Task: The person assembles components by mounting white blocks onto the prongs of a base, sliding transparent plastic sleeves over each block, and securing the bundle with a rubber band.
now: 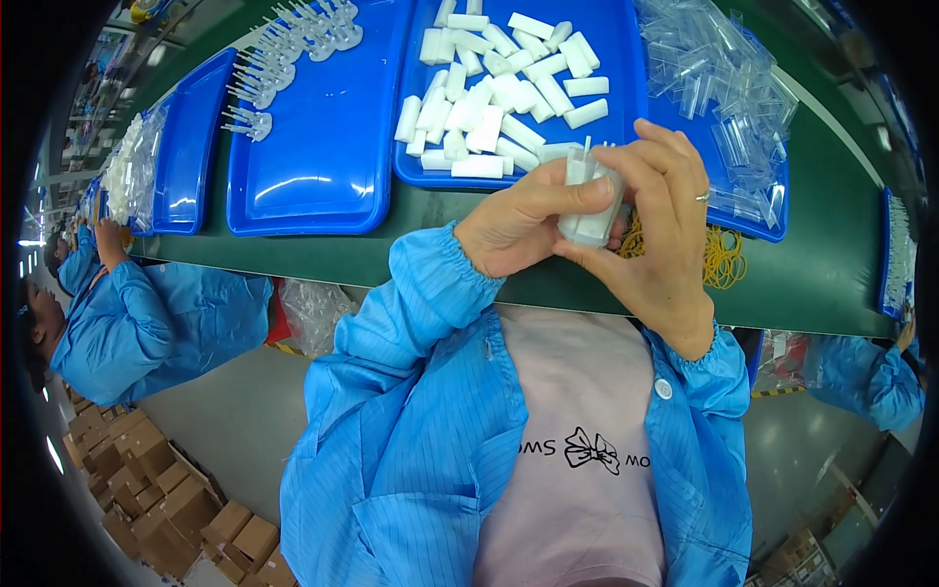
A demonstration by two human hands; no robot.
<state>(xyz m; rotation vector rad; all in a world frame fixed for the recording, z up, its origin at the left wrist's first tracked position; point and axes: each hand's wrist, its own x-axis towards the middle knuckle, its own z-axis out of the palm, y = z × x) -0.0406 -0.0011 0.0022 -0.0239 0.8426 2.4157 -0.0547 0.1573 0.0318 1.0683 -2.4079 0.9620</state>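
Just over the near edge of the green table, both hands hold a small translucent whitish plastic piece (588,220) with thin prongs at its top. My left hand (528,217) is closed on it, the thumb lying across its front. My right hand (665,210), with a ring on one finger, curls around the other side; its thumb touches the bottom and a fingertip is near the prongs. My fingers partly hide the piece, so I cannot make out what is inside it. Yellow rubber bands (724,258) lie behind and beside my right hand.
Beyond my hands, a blue tray (416,176) holds many white blocks (482,130). Left of it, another blue tray (308,210) carries pronged translucent pieces (256,123). Clear plastic pieces (758,147) fill a right-hand tray (773,227). A co-worker (147,318) works at left; cartons (186,509) stand on the floor.
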